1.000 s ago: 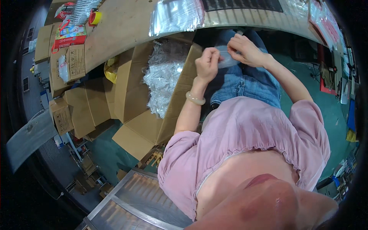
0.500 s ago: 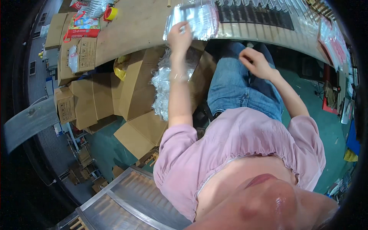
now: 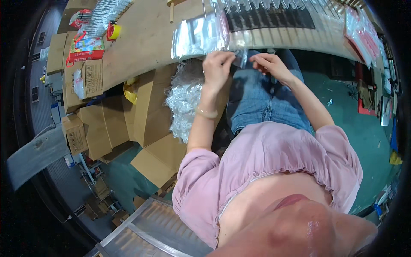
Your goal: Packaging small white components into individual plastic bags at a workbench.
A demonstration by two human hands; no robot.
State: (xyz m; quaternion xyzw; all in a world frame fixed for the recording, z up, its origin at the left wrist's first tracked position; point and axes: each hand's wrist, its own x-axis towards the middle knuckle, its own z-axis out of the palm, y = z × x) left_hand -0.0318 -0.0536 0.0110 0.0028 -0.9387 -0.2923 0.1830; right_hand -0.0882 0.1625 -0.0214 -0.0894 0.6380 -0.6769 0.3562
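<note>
Over my lap, just off the table's front edge, my left hand [image 3: 217, 68] is closed, thumb and fingers pinching a small clear plastic bag [image 3: 242, 59]. My right hand [image 3: 272, 67] comes close to the bag's right side, fingers loosely bent and apart. Whether its fingertips touch the plastic I cannot tell. A stack of flat clear plastic bags [image 3: 197, 36] lies on the table beyond my left hand. Behind the bag, a dark mat [image 3: 269, 20] lies under a row of metal utensils [image 3: 274, 5] with thin wire parts.
Left of my forearm, an open cardboard box [image 3: 150, 107] holds crumpled clear plastic [image 3: 182, 100]. A red box [image 3: 87, 48] and a yellow tape roll [image 3: 113, 31] sit at the table's left [image 3: 137, 38]. Pink-and-clear packets [image 3: 361, 36] lie at its right end.
My left hand has come back from the bag stack toward my right hand, now with a clear bag in its fingers. My right hand has shifted slightly left, toward the bag.
</note>
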